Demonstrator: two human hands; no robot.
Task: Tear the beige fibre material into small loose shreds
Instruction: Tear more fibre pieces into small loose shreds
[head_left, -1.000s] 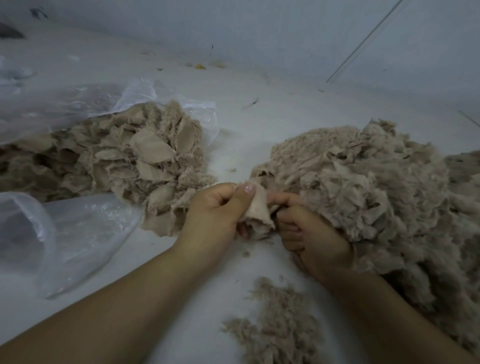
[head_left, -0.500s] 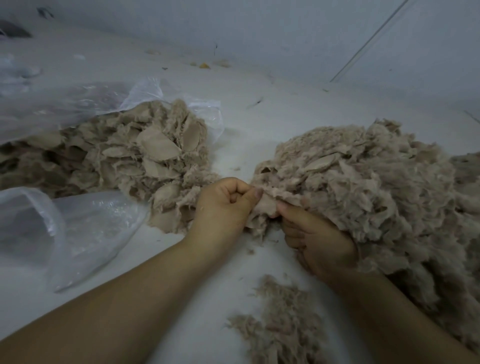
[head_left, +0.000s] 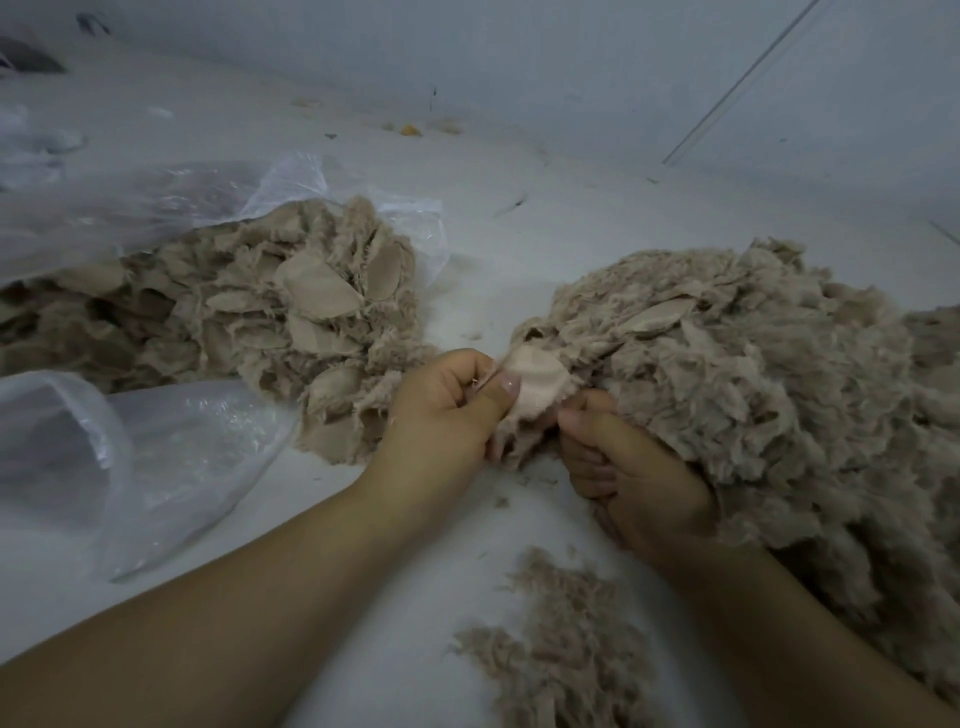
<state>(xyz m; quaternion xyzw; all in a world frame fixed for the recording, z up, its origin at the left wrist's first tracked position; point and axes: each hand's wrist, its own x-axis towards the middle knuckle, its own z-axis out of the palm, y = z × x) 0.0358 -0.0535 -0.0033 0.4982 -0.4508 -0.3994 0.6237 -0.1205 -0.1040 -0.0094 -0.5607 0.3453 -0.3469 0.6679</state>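
A small beige fibre piece (head_left: 537, 387) is held between both hands at the centre. My left hand (head_left: 441, 410) pinches its left edge with the thumb on top. My right hand (head_left: 623, 467) pinches its right edge, fingers curled underneath. A heap of whole beige pieces (head_left: 249, 317) spills from a clear plastic bag (head_left: 156, 457) on the left. A large fluffy pile of torn shreds (head_left: 779, 374) lies on the right, against my right hand. A smaller tuft of shreds (head_left: 561, 644) sits near the bottom edge, between my forearms.
Everything lies on a white floor (head_left: 519, 234) that meets a pale wall (head_left: 571, 62) at the back. Small bits of debris (head_left: 410, 129) lie along the wall's foot. More crumpled clear plastic (head_left: 41, 145) sits at the far left.
The beige piece now shows flatter and more spread between my thumbs than before. Both hands stay at the edge of the right pile, shifted only slightly.
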